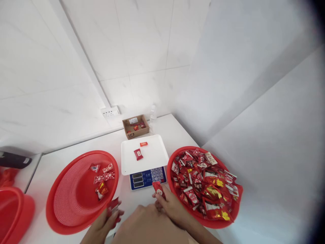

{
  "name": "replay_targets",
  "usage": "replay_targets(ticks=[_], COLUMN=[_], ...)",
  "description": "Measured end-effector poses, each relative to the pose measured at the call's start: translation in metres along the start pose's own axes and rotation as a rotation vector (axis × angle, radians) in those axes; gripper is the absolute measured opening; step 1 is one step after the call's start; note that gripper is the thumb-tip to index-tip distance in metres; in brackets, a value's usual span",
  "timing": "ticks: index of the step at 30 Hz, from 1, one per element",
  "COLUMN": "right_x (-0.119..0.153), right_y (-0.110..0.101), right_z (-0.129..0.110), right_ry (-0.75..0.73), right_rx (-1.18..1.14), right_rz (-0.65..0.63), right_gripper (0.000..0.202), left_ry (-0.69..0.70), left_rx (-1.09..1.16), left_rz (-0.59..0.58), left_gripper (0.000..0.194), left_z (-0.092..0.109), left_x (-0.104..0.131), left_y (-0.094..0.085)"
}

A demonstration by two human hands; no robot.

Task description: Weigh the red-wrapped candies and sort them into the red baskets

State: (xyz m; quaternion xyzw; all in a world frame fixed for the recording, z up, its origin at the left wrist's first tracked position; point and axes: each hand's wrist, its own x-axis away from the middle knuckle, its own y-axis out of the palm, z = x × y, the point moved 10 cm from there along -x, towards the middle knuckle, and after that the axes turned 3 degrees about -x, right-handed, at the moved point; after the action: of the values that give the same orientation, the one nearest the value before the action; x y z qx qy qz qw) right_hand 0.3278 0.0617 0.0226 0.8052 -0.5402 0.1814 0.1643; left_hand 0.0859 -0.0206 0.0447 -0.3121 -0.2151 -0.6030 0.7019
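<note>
My left hand [108, 220] is closed round red wrapped packets [113, 204], close to the front right rim of the left red basket [83, 189]. Between thumb and fingers, my right hand [166, 201] holds a red packet [158, 190] just in front of the keypad of the blue scale [148, 177]. Two red packets lie apart on the scale's white tray [152, 159]: a dark red one [138, 154] and an orange-red one [143, 144]. Several packets [103, 188] sit in the left basket. The right red basket [175, 154] is heaped with red packets [193, 196].
Behind the scale stand a cardboard box [138, 134] with a few packets and a clear bottle [153, 113]. A socket [110, 112] is on the wall. At the far left are another red basket [25, 217] and a black object [15, 160].
</note>
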Motion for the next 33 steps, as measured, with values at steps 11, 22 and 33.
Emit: replay_targets(ticks=[11,22,33], right_x=[-0.018,0.068,0.004], right_y=[0.014,-0.012,0.037], right_z=[-0.037,-0.037,-0.050], right_ry=[-0.169,-0.046,-0.219], right_rx=[0.513,0.321,0.911], right_rz=[-0.069,0.248,0.010], right_gripper=[0.014,0.030,0.025], left_ry=[0.510,0.089,0.479], left_rx=[-0.444,-0.238,-0.508], left_rz=[-0.373,-0.166,-0.370], left_gripper=[0.038,0.046,0.025], left_z=[0.112,0.042,0.105], left_x=[-0.038,-0.003,-0.050], left_y=[0.100,-0.015,0.081])
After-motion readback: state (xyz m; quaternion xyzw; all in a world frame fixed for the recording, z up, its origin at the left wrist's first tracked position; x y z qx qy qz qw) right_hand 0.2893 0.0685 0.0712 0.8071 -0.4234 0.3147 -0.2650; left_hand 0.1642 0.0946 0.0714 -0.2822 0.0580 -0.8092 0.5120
